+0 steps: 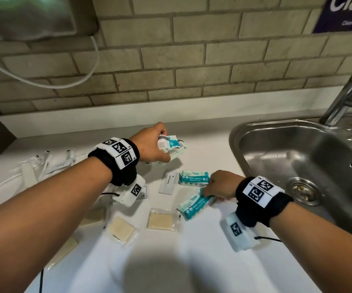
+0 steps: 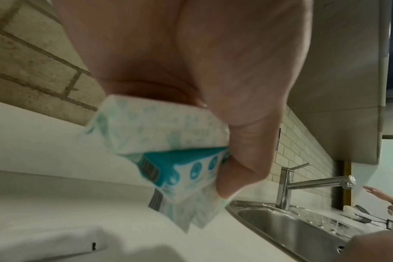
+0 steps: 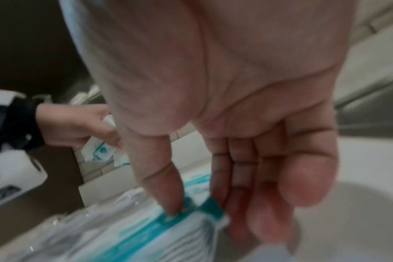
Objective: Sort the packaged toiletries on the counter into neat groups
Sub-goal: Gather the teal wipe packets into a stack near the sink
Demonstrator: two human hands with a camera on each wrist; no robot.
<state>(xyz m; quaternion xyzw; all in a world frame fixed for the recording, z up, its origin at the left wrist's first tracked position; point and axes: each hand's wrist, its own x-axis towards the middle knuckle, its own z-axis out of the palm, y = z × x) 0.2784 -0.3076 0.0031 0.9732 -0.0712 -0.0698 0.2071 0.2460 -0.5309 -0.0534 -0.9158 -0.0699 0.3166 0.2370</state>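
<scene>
The left hand [image 1: 149, 144] is lifted above the white counter [image 1: 202, 134], its fingers and thumb curled round a wipes pack [image 1: 171, 143]. The left wrist view shows this soft, crinkled plastic pack [image 2: 159, 141] squeezed between thumb and fingers, pale mint with a teal panel and a barcode strip at one folded end.

The right hand [image 1: 221, 185] reaches down to a second pack [image 1: 194, 205], which lies slanted on the counter. In the right wrist view, the thumb [image 3: 166, 191] and the fingers [image 3: 240, 177] pinch the teal sealed edge of that pack [image 3: 146, 234], though the picture is blurred. The pack still touches the counter as far as the head view shows.

A third pack [image 1: 194, 178], puffy and rectangular with "MINI WIPES" printed on it, lies flat just beside the right hand. Next to it lies a slim white toothpaste sachet [image 1: 167, 182], a narrow flat rectangle.

Nearer the person lie two flat, square, clear wrappers holding cream-coloured slabs [image 1: 163, 219] [image 1: 121, 229], glossy and slightly crumpled at the edges. Further such slabs are partly hidden under the left forearm. At the far left is a heap of thin white items in clear film [image 1: 48, 161]; what they are cannot be told.

A stainless-steel sink [image 1: 297, 157] with a round drain is set into the counter on the right, with a metal tap [image 1: 344, 100] behind it. The wall is of rough beige brick-shaped tiles [image 1: 192, 56].
</scene>
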